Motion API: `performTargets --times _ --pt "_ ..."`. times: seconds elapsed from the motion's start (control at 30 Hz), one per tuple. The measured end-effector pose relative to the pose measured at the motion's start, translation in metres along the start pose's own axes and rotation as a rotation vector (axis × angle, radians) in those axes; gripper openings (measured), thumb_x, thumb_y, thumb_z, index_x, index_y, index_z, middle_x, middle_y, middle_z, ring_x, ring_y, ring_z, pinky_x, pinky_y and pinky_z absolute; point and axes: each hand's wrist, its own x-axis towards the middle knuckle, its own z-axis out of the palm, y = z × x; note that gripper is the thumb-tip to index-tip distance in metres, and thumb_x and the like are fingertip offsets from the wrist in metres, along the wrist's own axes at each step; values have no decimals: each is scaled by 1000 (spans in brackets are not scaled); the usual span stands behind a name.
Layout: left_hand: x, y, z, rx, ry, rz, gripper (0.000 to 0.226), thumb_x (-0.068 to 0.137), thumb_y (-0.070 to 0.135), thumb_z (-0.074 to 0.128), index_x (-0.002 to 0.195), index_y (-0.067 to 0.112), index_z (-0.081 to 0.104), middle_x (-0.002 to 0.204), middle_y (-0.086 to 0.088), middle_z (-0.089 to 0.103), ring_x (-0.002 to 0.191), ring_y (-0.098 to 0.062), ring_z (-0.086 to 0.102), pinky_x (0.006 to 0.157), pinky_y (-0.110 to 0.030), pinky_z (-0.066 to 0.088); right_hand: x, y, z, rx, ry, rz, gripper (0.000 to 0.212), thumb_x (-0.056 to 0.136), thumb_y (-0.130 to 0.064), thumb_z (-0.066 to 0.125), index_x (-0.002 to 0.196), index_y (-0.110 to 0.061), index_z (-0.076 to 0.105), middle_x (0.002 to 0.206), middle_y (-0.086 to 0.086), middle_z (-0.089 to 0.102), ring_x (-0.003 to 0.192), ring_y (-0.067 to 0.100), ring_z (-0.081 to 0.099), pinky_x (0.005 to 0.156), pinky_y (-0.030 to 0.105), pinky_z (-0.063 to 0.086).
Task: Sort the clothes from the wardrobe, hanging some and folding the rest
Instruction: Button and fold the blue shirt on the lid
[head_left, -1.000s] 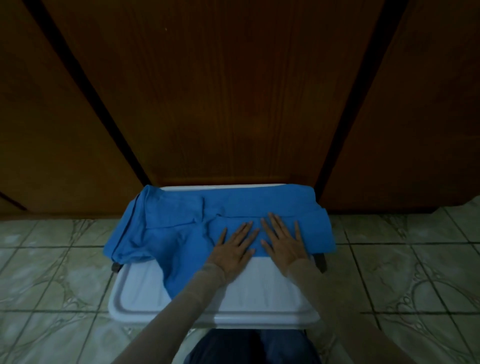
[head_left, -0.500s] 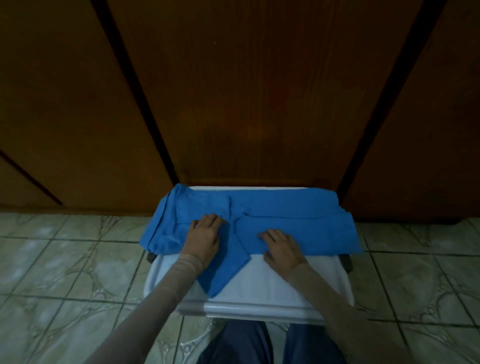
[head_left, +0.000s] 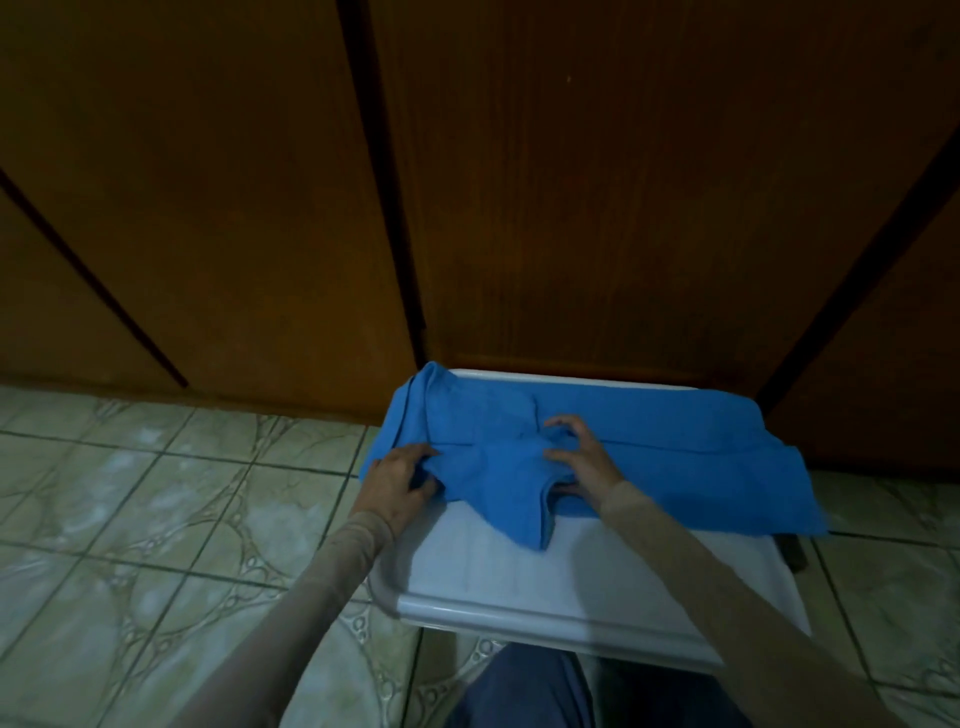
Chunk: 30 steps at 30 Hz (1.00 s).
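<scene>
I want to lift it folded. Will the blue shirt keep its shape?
Probably not: the shirt wrinkles under the left hand and droops over the table edge, so it seems floppy. It looks thin, likely light.

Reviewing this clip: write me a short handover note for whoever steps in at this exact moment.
Left hand: grips the left part of the blue garment, fingers curled into the cloth.
Right hand: fingers arched on the middle of the garment, thumb tucked under a fold; it seems to pinch the cloth.
The garment lies across the far half of the white tray table, a flap hanging toward the person, in front of the closed wooden wardrobe doors.
Done: garment laid out, partly folded.
Left: finish this fold, set it aside; no other clothes are in view.
</scene>
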Motion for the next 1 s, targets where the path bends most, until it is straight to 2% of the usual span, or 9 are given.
performTargets --times 0.13,0.27,0.37,0.43,0.6,0.7,0.8,0.87,1.0 --pt "18 2 1 -112 92 -149 29 97 19 49 112 -4 55 100 -26 62 96 -36 58 75 -36 37 15 -25 6 440 -86 118 23 99 -4 37 102 -4 60 99 8 59 86 19 60 66 25 56" --pt "35 0 0 -215 193 -230 22 93 12 53 111 1 47 80 -14 57 80 -35 59 65 -30 35 33 -35 19 484 -33 159 31 100 -7 35 127 -5 51 108 10 59 90 18 59 90 37 48" --pt "39 -2 1 -141 239 -141 16 94 7 48 109 5 46 80 -8 53 72 -29 55 63 -30 35 43 -37 24 590 3 193 35 100 -3 34 133 -1 45 127 18 50 105 26 55 96 42 41" --pt "45 -7 4 -10 228 -43 17 92 1 44 108 4 49 92 -14 56 75 -32 56 65 -35 38 45 -33 24 659 8 217 36 99 1 33 134 2 42 130 21 49 105 29 56 98 42 40" --pt "60 -5 -3 275 51 -36 36 92 2 40 127 11 41 117 -17 54 90 -35 59 73 -41 43 42 -15 18 688 1 242 36 99 1 35 134 4 39 100 16 60 90 25 61 91 39 47" --pt "62 8 -4 554 -2 -52 44 97 9 35 140 16 29 135 -14 40 104 -32 57 79 -37 43 40 -4 15 477 19 263 35 97 3 37 131 -4 45 101 11 61 90 24 63 72 30 56" --pt "60 11 2 625 49 -36 38 95 9 39 132 17 43 131 -9 40 118 -26 46 96 -37 36 38 1 14 269 7 229 33 95 3 42 123 -10 54 117 10 59 85 22 64 74 28 53" --pt "60 10 5 495 72 -65 31 96 14 40 123 16 53 124 -6 48 113 -25 49 91 -35 38 35 -1 14 266 -13 205 32 94 5 43 116 -12 57 116 10 59 83 21 65 70 26 56" --pt "65 14 1 -220 -56 -306 39 96 36 38 111 9 62 122 -9 57 112 -30 51 95 -37 38 28 -5 18 395 -97 175 34 92 11 42 113 -11 57 106 12 61 86 25 64 62 26 58"
